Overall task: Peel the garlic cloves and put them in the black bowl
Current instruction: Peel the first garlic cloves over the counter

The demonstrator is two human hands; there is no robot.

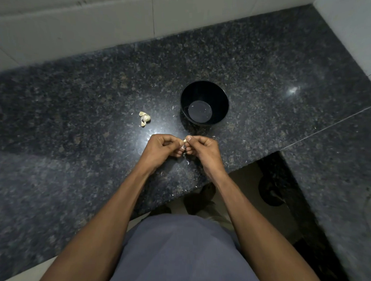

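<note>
— Where do we stand?
— Our left hand (162,146) and right hand (201,148) both pinch one garlic clove (183,143), half-skinned. The black bowl (204,103) at twelve o'clock looks empty; more cloves (144,118) wait at ten.

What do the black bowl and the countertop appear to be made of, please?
Black bowl: probably glossy plastic, judging by its thin wall and smooth sheen, though it could be otherwise. Countertop: polished dark granite or similar stone, speckled grain with mirror-like glare.
</note>
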